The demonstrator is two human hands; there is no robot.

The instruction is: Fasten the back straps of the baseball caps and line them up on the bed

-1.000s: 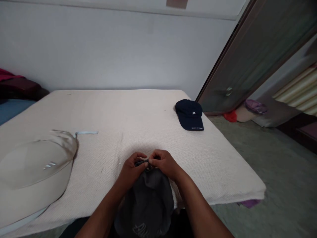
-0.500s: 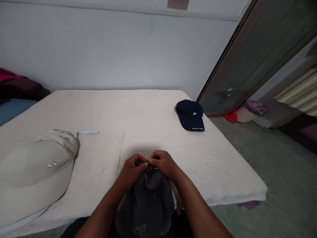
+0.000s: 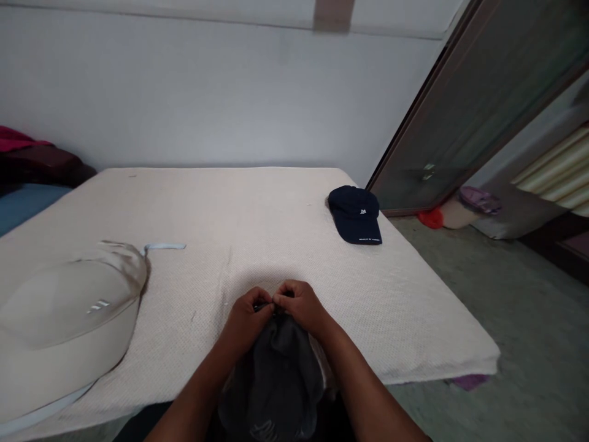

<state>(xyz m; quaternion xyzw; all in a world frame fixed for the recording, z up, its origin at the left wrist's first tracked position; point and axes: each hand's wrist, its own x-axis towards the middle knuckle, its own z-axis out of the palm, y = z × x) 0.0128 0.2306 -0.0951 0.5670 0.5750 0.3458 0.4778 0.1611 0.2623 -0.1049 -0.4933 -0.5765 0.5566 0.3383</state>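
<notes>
A dark grey cap (image 3: 283, 380) with pale stitched lettering hangs at the near edge, its back end pointing away from me. My left hand (image 3: 251, 312) pinches the strap end of the cap, thumb against fingers. Close beside it, my right hand (image 3: 297, 302) pinches the same back edge, and the fingertips of both hands meet there. The strap detail between the fingers is too small to make out. A navy cap (image 3: 353, 212) with small white lettering lies farther off to the right. On the left sits a large beige sun hat (image 3: 69, 307) with a light blue tie.
A cream textured cover (image 3: 221, 202) spreads over the flat surface under the hats, up to a white wall (image 3: 207, 92). Beyond its right edge lies the grey floor (image 3: 529, 294). Dark red and blue items (image 3: 37, 166) are at the far left.
Both hands stay pinched at the cap's back, drawn slightly closer together. The cap's crown looks narrower and more creased near the strap. The view has shifted a little.
</notes>
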